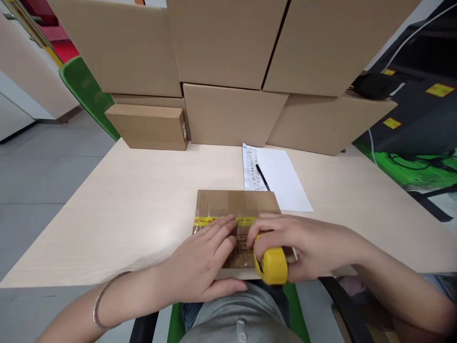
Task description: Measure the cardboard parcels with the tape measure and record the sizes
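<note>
A small brown cardboard box (235, 200) lies flat near the table's front edge, with a yellow printed strip of tape (246, 221) across its top. My left hand (210, 257) rests on the box's left part, fingers stretched out and nothing held. Curled around a yellow roll of tape (274, 267), my right hand (285, 238) is at the box's right front corner. Its fingertips come down close to the box top; whether they touch it I cannot tell. The two hands cover much of the box's front half.
Behind the box lie a white paper sheet (289, 176), a sheet with writing and a black pen (263, 177). Large cartons (232, 47) are stacked along the table's back edge. A smaller closed box (150, 128) stands at back left. Dark equipment (410, 119) is at right.
</note>
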Motion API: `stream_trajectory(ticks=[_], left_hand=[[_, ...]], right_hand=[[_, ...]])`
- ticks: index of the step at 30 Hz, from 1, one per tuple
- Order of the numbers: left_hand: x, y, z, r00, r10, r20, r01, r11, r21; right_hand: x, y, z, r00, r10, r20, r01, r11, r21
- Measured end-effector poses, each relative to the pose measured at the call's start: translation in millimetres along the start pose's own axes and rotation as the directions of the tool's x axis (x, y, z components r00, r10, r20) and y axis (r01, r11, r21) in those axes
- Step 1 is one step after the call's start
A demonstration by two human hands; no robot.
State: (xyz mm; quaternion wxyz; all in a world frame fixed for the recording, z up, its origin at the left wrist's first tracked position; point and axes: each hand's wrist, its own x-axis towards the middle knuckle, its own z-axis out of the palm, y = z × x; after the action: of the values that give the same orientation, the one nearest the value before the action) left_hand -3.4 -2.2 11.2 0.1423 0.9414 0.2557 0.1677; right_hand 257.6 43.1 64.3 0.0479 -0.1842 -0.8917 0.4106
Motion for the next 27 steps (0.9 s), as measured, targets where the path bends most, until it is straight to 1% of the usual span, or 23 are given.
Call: stream_trajectory(ticks=[3, 6, 8, 11, 13, 14, 16, 19, 21, 23, 25, 27], left_hand=[[-1.9, -5.5, 3.5, 0.997, 0.071, 0.045, -0.073, 0.995, 0.065], [-1.6, -6.5, 2.7, 0.994, 0.088, 0.070, -0.094, 0.992, 0.084], [-1.0, -5.2, 2.7, 0.994, 0.081, 0.075, -0.088, 0.992, 0.095], [-0.3, -3.8, 3.8, 0.994, 0.084, 0.070, -0.092, 0.989, 0.116], [-0.3, -3.8, 4.4, 0.994, 0.088, 0.064, -0.096, 0.987, 0.126], [-0.3, -4.1, 4.5, 0.994, 0.090, 0.060, -0.097, 0.987, 0.130], [-0.3, -4.8, 4.3, 0.994, 0.090, 0.056, -0.097, 0.986, 0.136], [0.1, -5.5, 3.4, 0.995, 0.090, 0.051, -0.097, 0.985, 0.144], [0.5, -5.1, 2.8, 0.995, 0.089, 0.050, -0.095, 0.983, 0.156], [0.9, -4.3, 2.4, 0.995, 0.086, 0.045, -0.093, 0.979, 0.184], [1.4, -3.6, 2.6, 0.996, 0.088, 0.035, -0.093, 0.971, 0.219], [1.8, -3.8, 3.2, 0.994, 0.100, 0.035, -0.105, 0.965, 0.238]], right_hand=[[6.7, 7.2, -14.6, 0.997, -0.047, -0.059, 0.046, 0.999, -0.016], [15.4, 22.4, -38.9, 0.998, -0.043, -0.042, 0.043, 0.999, 0.009], [22.6, 36.0, -58.2, 0.999, -0.041, -0.036, 0.040, 0.999, -0.018], [34.4, 60.9, -86.0, 0.991, -0.033, -0.126, 0.024, 0.997, -0.072], [42.4, 79.3, -98.4, 0.982, -0.005, -0.187, -0.009, 0.997, -0.071], [46.3, 88.3, -101.8, 0.982, 0.009, -0.191, -0.020, 0.998, -0.058], [53.0, 104.6, -103.1, 0.987, 0.019, -0.158, -0.021, 1.000, -0.008], [57.9, 118.8, -98.7, 0.995, 0.016, -0.103, -0.010, 0.998, 0.060], [56.1, 117.8, -97.6, 0.994, 0.026, -0.111, -0.021, 0.999, 0.040], [50.8, 108.0, -98.4, 0.989, 0.033, -0.141, -0.036, 0.999, -0.020], [43.7, 90.8, -96.9, 0.985, 0.028, -0.171, -0.041, 0.996, -0.074], [36.5, 69.1, -88.0, 0.987, 0.020, -0.159, -0.035, 0.995, -0.093]])
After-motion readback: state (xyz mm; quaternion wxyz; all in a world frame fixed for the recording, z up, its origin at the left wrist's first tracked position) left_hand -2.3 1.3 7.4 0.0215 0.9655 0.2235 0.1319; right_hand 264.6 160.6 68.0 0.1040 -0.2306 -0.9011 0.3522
